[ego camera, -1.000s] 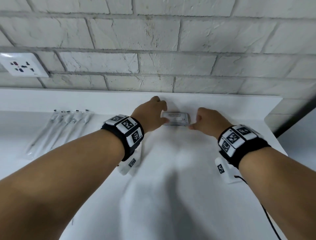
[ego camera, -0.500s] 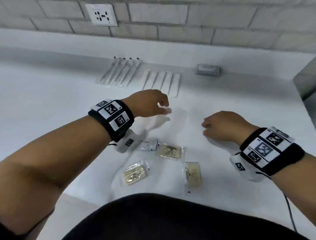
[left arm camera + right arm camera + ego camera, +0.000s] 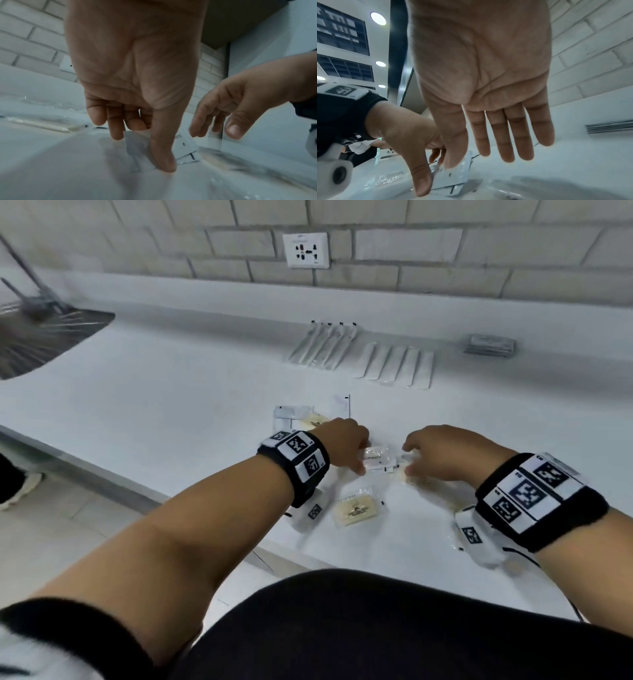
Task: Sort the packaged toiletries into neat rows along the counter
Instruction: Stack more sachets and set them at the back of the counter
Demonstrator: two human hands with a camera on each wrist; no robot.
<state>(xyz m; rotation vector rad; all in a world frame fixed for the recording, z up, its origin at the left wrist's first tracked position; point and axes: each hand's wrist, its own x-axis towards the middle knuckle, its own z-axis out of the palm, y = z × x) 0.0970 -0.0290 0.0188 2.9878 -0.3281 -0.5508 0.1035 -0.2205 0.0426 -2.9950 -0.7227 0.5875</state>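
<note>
A white toothpaste sachet (image 3: 376, 457) lies on the white counter (image 3: 171, 392) between my hands. My left hand (image 3: 354, 462) pinches its left end, thumb (image 3: 164, 162) on the near edge and curled fingers (image 3: 116, 133) on the far edge. My right hand (image 3: 412, 458) hovers at its right end with straight fingers (image 3: 508, 142), holding nothing. Loose soap packets lie around: one (image 3: 359, 508) near my left wrist, one (image 3: 423, 479) partly under my right hand. At the back lie a toothbrush row (image 3: 325, 345), a row of white sleeves (image 3: 397, 364) and a grey pack stack (image 3: 489, 345).
More loose packets (image 3: 294, 417) lie just beyond my left hand. A sink (image 3: 41, 337) is set in the counter at far left. The brick wall carries a socket (image 3: 306, 250). The counter's front edge runs close under my forearms.
Both hands have drawn back from the grey pack, left at the wall, to the loose packets near the front edge. My left hand now pinches the sachet.
</note>
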